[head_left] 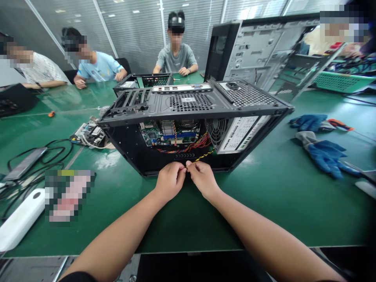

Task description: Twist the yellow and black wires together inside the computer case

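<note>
A black computer case lies open toward me on the green table. Inside it I see a motherboard, a bundle of red and orange wires and a power supply with a fan grille. A twisted yellow-and-black cable runs from near the power supply to my fingers. My right hand pinches this cable at the case's lower front edge. Close beside it, fingertips nearly touching, my left hand is closed in a pinch at the cable's end, which the fingers mostly hide.
Blue work gloves and an orange-handled tool lie at right. Another opened case stands behind. Loose parts, black cables and a white oblong device are at left. Several people sit across the table.
</note>
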{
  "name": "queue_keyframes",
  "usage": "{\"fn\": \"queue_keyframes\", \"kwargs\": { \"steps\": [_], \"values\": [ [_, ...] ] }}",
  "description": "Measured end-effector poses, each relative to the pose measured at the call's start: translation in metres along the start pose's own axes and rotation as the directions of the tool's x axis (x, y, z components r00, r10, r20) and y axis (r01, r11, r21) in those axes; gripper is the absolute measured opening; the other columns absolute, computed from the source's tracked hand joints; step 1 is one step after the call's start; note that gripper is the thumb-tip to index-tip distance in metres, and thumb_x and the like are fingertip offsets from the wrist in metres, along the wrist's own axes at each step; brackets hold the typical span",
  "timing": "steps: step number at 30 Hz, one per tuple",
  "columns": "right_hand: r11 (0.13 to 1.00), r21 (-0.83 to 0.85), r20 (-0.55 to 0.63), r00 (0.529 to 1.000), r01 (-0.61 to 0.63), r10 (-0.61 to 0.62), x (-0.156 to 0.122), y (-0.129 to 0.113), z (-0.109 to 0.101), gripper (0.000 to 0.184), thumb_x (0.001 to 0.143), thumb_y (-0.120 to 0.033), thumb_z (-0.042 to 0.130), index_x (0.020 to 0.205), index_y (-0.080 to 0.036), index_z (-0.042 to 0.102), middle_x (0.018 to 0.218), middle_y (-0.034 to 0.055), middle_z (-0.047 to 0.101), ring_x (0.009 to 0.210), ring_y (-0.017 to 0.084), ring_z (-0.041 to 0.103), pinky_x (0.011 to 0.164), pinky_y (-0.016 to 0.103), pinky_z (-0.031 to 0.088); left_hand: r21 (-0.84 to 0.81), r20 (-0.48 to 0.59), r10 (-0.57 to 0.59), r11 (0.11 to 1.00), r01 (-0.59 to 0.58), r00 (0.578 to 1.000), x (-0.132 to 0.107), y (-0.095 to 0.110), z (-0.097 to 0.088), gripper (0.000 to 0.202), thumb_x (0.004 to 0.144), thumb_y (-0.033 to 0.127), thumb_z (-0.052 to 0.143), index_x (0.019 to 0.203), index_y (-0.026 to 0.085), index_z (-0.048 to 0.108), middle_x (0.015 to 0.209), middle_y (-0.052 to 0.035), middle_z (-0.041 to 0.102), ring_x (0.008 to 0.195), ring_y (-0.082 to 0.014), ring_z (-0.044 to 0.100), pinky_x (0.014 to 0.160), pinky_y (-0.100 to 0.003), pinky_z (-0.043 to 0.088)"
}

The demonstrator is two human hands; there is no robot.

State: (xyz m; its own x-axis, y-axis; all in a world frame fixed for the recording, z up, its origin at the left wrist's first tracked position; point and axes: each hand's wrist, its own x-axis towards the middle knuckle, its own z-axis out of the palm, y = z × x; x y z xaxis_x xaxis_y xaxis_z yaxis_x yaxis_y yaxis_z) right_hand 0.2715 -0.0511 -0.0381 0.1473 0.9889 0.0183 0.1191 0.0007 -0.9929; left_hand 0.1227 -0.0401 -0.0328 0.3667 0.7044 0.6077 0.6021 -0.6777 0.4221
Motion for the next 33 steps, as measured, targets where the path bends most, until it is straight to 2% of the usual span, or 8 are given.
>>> {"fn": "queue_keyframes", "kwargs": {
  "steps": [4,12,22,27,33],
  "values": [
    [1.0,-0.022,-0.039,0.999,0.014,-0.015,-0.0021,-0.0037,0.0002,0.049,0.086,-0.063,0.058,0.059,-0.022,0.052,0.051,-0.0014,0.051,0.047,0.013,0.043,0.048,0.028,0.034,0.025,-0.002,0.028,0.999,-0.028,1.0,-0.0004,-0.0019,0.0007,0.01,0.097,0.021,0.05,0.088,0.02,0.056,0.078,-0.0035,0.066,0.07,-0.0171,0.062,0.066,-0.029,0.047],
    [0.999,-0.037,-0.042,0.998,0.034,-0.036,-0.0018,-0.0029,0.0006,0.043,0.087,-0.055,0.058,0.059,-0.023,0.05,0.051,-0.0014,0.051,0.048,0.014,0.045,0.049,0.028,0.035,0.066,-0.011,0.076,0.995,-0.075,0.997,-0.0009,-0.0018,0.0005,0.012,0.097,0.022,0.051,0.087,0.019,0.057,0.077,-0.0037,0.066,0.071,-0.0178,0.061,0.067,-0.03,0.048],
    [0.998,-0.029,-0.001,0.998,0.057,-0.057,-0.0013,-0.0019,0.0004,0.036,0.09,-0.046,0.054,0.063,-0.023,0.048,0.053,-0.0023,0.049,0.05,0.014,0.045,0.051,0.028,0.036,-0.075,0.115,-0.063,0.995,0.072,0.991,0.0029,0.0021,-0.0022,0.014,0.097,0.02,0.05,0.086,0.019,0.059,0.074,-0.0016,0.065,0.067,-0.0159,0.061,0.065,-0.027,0.045],
    [0.998,0.0,0.007,0.998,0.056,-0.056,0.0005,-0.0011,0.0009,0.034,0.089,-0.046,0.055,0.065,-0.023,0.049,0.054,-0.0029,0.048,0.05,0.014,0.045,0.051,0.028,0.036,-0.153,0.145,-0.111,0.979,0.133,0.983,0.0046,0.0022,-0.0023,0.015,0.097,0.021,0.05,0.085,0.019,0.059,0.072,-0.0002,0.063,0.066,-0.0144,0.06,0.064,-0.026,0.044],
    [0.999,-0.034,-0.032,0.999,0.032,-0.033,0.0015,0.0013,0.0013,0.039,0.087,-0.051,0.057,0.061,-0.023,0.049,0.051,-0.002,0.049,0.049,0.014,0.045,0.05,0.028,0.035,-0.139,0.114,-0.079,0.986,0.095,0.99,0.0036,0.0012,0.0,0.013,0.096,0.019,0.05,0.086,0.02,0.059,0.075,-0.0007,0.063,0.069,-0.0151,0.059,0.067,-0.027,0.045]
  ]
}}
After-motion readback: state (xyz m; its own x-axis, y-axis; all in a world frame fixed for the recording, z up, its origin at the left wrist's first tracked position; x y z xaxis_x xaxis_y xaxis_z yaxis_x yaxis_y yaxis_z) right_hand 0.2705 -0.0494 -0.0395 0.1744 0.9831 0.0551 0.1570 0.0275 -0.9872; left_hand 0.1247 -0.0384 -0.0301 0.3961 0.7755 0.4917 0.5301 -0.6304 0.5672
